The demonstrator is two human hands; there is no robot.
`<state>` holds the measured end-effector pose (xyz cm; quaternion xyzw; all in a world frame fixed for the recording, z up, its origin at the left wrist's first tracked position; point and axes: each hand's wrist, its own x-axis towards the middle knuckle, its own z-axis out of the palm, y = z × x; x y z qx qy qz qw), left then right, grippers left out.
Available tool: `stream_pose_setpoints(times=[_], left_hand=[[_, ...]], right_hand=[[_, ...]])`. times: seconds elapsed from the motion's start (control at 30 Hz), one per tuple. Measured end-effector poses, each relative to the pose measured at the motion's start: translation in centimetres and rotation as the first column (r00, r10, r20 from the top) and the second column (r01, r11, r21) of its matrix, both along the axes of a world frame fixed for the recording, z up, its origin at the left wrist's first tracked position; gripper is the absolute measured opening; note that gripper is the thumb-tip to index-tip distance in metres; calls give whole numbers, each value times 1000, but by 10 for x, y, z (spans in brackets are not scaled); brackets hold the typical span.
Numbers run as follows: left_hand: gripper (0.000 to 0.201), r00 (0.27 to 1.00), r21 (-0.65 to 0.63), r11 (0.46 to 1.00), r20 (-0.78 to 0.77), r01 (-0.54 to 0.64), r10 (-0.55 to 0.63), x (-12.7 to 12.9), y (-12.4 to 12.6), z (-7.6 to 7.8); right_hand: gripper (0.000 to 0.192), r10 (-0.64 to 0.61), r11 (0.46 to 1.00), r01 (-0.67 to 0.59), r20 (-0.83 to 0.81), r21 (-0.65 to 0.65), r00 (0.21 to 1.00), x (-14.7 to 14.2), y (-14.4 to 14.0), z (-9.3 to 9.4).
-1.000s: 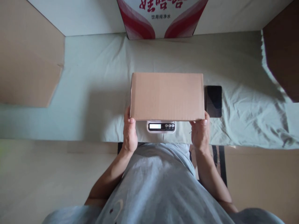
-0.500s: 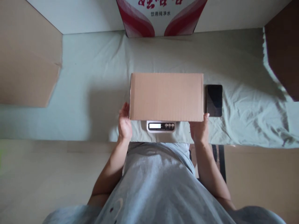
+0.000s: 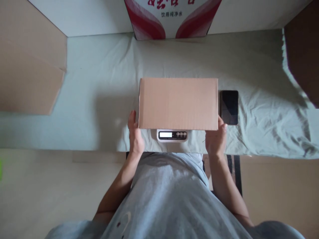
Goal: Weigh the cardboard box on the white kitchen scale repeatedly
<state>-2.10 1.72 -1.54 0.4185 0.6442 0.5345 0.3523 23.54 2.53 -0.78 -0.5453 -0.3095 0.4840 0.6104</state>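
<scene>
A plain brown cardboard box [image 3: 178, 103] sits closed on a small white digital scale [image 3: 172, 135]. Only the scale's front strip with the display and buttons shows below the box. My left hand [image 3: 135, 137] presses against the box's near left corner, fingers running up its left side. My right hand [image 3: 215, 141] cups the near right corner, thumb at the edge. Both hands grip the box from the sides. The scale stands on a table covered with a pale green cloth [image 3: 99, 99].
A black phone [image 3: 229, 107] lies flat just right of the box. A red-and-white printed carton [image 3: 171, 18] stands at the table's far edge. A large cardboard sheet [image 3: 27, 66] overhangs the left end, and a dark brown box [image 3: 304, 49] sits at the far right.
My thumbs came off the box top and my hands dropped to its sides. They have since closed in on the near corners again. The box stays on the scale.
</scene>
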Motion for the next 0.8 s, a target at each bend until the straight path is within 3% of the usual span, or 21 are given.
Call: stream_pose_setpoints(times=[0.07, 0.27, 0.37, 0.5, 0.67, 0.8], left_hand=[[56, 1000, 39, 999, -23, 6, -5, 6, -10, 6], [49, 969, 135, 981, 185, 137, -161, 31, -15, 24], [47, 967, 218, 964, 169, 151, -190, 34, 3, 38], [53, 972, 342, 922, 85, 179, -220, 28, 48, 49], [64, 965, 320, 927, 106, 196, -240, 20, 108, 30], [69, 965, 229, 955, 140, 186, -222, 15, 130, 2]], right_hand=[[50, -46, 997, 43, 44, 65, 998, -1, -6, 8], [59, -35, 991, 15, 144, 133, 989, -14, -11, 27], [59, -33, 980, 1, 155, 200, 987, -17, 3, 42], [59, -13, 950, -37, 157, 310, 988, -16, 41, 56], [62, 104, 936, -150, 157, 318, 982, -13, 96, 40], [65, 139, 947, -190, 204, 258, 969, -14, 117, 17]])
